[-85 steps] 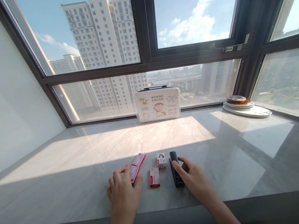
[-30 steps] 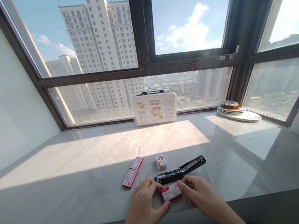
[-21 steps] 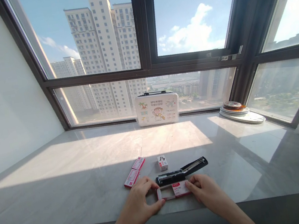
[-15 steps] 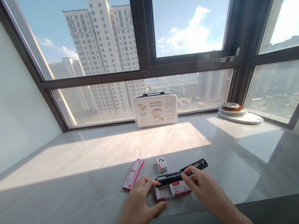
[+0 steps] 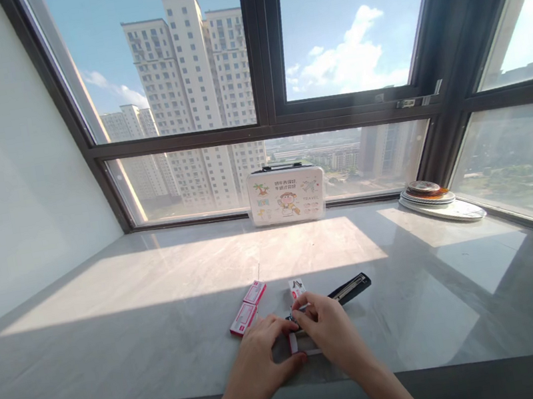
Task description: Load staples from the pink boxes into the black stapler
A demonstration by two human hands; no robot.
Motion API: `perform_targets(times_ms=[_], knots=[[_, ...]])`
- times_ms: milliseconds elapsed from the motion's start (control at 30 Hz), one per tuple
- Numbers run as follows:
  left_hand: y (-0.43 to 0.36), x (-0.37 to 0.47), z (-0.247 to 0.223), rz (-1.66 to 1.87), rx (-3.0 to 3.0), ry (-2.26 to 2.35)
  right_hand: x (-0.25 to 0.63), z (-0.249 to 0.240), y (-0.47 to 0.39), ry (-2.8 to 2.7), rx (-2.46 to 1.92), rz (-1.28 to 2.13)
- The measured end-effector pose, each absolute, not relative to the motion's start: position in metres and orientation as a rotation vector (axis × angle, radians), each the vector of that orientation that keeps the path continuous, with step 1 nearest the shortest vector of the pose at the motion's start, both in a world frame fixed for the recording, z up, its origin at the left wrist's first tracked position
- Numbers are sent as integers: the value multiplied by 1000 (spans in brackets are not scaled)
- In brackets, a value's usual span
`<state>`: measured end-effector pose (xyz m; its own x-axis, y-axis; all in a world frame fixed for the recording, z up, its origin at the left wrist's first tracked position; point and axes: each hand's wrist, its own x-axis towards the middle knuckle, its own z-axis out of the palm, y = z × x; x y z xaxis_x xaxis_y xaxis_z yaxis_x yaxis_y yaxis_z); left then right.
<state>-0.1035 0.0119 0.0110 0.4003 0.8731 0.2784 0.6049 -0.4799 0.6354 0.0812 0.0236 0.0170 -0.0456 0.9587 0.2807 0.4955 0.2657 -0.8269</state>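
Observation:
A black stapler (image 5: 354,288) lies unfolded on the counter, its long arm slanting away to the right and its metal end largely hidden by my hands. My right hand (image 5: 324,325) is closed in a pinch at the stapler's left end; any small piece between the fingertips is too hidden to tell. My left hand (image 5: 264,348) holds that same end with its forefinger, while its thumb lies lower, by the corner of an opened red-and-white box (image 5: 293,343). Beyond my hands stands a small white box (image 5: 296,285). Two pink-and-white packs (image 5: 248,307) lie beside my left hand.
A white case with cartoon prints (image 5: 287,196) stands against the window. Stacked plates (image 5: 442,206) occupy the right corner. The marble-patterned counter (image 5: 144,354) ends at a front edge below my hands. Dark window frames border the far side.
My right hand has moved left along the stapler to its end, close to my left hand, and now covers most of the opened box. The camera view has shifted slightly.

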Motion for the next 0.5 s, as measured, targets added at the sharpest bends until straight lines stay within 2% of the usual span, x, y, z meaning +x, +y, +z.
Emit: perform_targets(times_ms=[267,500], knots=[[11,-102,6,845,2205,1304,88,31,4,-2074,-1397,514],[9,-116,1,808,2142,1412,137,26,-5,-2008,-1638,493]])
